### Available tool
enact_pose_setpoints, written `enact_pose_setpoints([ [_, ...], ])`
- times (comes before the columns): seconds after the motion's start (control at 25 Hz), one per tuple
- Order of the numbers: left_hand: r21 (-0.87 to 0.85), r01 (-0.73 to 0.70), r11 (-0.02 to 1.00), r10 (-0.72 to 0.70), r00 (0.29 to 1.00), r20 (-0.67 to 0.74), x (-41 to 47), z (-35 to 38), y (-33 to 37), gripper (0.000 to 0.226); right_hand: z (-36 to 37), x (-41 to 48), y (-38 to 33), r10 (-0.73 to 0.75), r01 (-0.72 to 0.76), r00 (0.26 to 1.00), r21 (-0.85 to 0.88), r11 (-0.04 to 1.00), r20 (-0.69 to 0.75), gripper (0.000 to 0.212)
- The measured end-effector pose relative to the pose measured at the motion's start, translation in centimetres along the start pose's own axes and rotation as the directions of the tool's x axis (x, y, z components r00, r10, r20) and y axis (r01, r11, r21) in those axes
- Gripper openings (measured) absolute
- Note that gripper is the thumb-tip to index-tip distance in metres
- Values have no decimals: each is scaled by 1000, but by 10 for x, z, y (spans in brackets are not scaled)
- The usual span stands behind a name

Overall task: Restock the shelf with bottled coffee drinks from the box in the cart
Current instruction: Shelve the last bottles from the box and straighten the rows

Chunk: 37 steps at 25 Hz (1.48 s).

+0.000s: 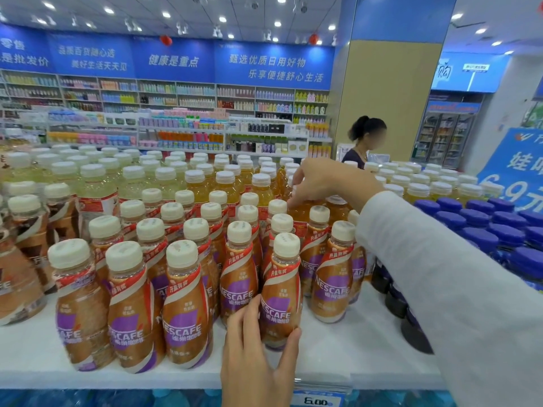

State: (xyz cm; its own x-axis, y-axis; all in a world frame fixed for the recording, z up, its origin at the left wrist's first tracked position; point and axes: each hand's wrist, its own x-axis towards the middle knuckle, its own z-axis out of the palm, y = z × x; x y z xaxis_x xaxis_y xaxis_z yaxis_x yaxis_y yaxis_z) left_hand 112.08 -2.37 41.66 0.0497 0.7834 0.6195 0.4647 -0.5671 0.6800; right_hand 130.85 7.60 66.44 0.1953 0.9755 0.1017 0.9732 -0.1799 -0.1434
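Note:
Rows of Nescafe coffee bottles [185,304] with cream caps and brown-purple labels stand on the white shelf [338,351]. My left hand [258,356] comes up from the shelf's front edge and grips the lower part of one front-row coffee bottle [282,289], thumb on its right side. That bottle stands upright on the shelf. My right hand [323,180], in a white sleeve, reaches far back over the coffee rows. Its fingers curl down around the top of an amber drink bottle [302,208]. The box and cart are out of view.
Pale yellow drinks [97,183] fill the back left and blue-capped bottles [482,230] the right. A bare patch of shelf lies right of the held bottle. A price tag [317,400] hangs on the front edge. A person [364,142] stands behind the display.

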Motion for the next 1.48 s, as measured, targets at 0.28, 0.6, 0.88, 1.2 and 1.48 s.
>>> enact_pose_setpoints([
  [0.28,4,-13,1000,13,1000,-15,1,0,-1,76,-5,4,-1,-15,15,1000,1,1000,24,35],
  [0.6,-4,-16,1000,16,1000,-14,1,-1,0,78,0,2,-4,-26,26,1000,-30,999,12,33],
  [0.88,16,-15,1000,15,1000,6,4,1,0,77,-13,-14,-24,-178,181,980,25,983,-90,33],
  [1.2,10,5,1000,-5,1000,-4,4,-1,3,80,0,-2,-46,-87,78,979,54,996,183,19],
  [1.48,-1,-33,999,33,999,-26,2,1,1,74,11,-4,-40,-104,104,995,48,993,-8,16],
])
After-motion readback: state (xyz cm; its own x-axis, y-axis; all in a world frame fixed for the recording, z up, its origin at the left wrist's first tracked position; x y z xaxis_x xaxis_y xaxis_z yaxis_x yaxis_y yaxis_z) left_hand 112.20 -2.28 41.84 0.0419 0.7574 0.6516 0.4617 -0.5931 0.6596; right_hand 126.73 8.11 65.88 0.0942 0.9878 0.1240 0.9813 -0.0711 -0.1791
